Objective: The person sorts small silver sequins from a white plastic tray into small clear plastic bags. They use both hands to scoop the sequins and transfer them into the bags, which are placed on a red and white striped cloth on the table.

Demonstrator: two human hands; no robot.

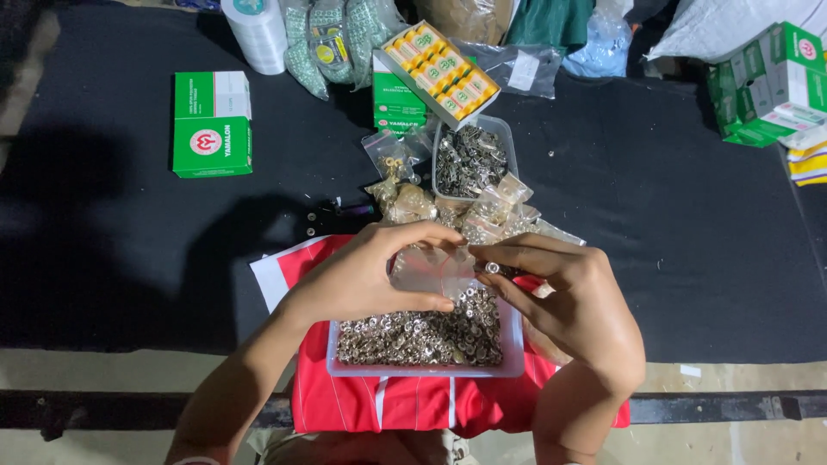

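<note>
My left hand (370, 275) holds a small clear plastic bag (428, 272) open by its edge, just above a clear tray (345, 365) full of small silver metal rings. My right hand (568, 301) pinches a single metal ring (493, 268) at the bag's mouth. The tray rests on a red and white cloth (379, 403) at the near table edge. A heap of filled small bags (465, 211) lies just beyond my hands.
A second tray of metal pieces (469, 159) stands behind the heap. A green and white box (212, 123) lies to the left, a yellow-packed box (439, 69) at the back, more green boxes (771, 82) far right, a tape roll (256, 33) at the back on the black tabletop (672, 215).
</note>
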